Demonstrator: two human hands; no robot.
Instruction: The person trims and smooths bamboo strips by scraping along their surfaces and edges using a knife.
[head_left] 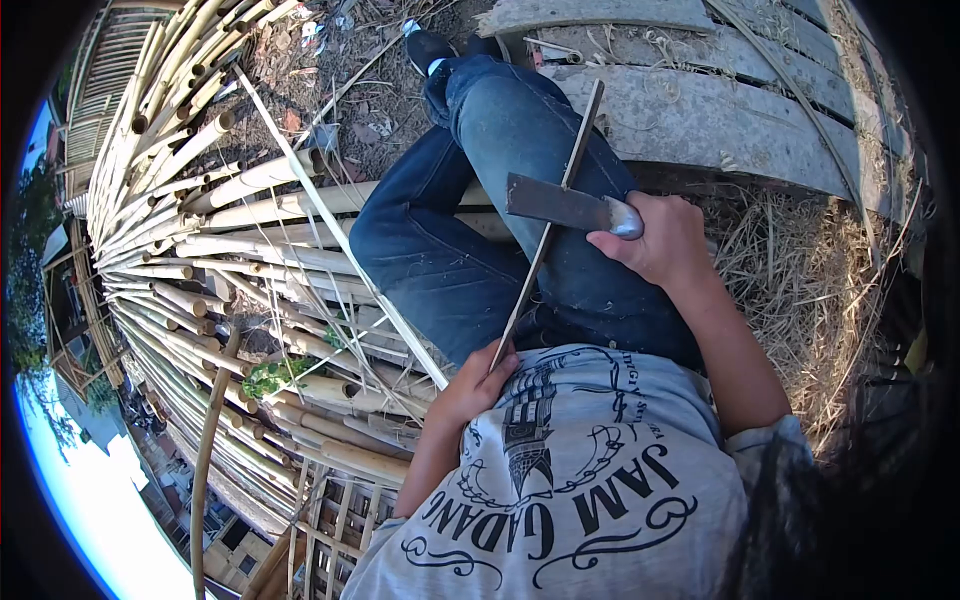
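My right hand (660, 240) is closed around the handle of a broad, blunt-ended knife (556, 200). Its dark blade points left from a shiny metal collar, and the fist hides most of the handle. A thin bamboo strip (530, 280) slants across my jeans, passing beneath the blade; whether the edge touches it I cannot tell. At my waist, my left hand (482, 385) pinches the strip's lower end against the shirt (600, 480). The strip's far end (597, 92) reaches past my thigh.
Many cut bamboo poles (290, 250) lie fanned out on the left. One long pale split strip (330, 220) crosses them beside my knee. Weathered planks (700, 110) stand at the upper right, with straw-like shavings (790, 300) below. A wooden pole (212, 450) rises at lower left.
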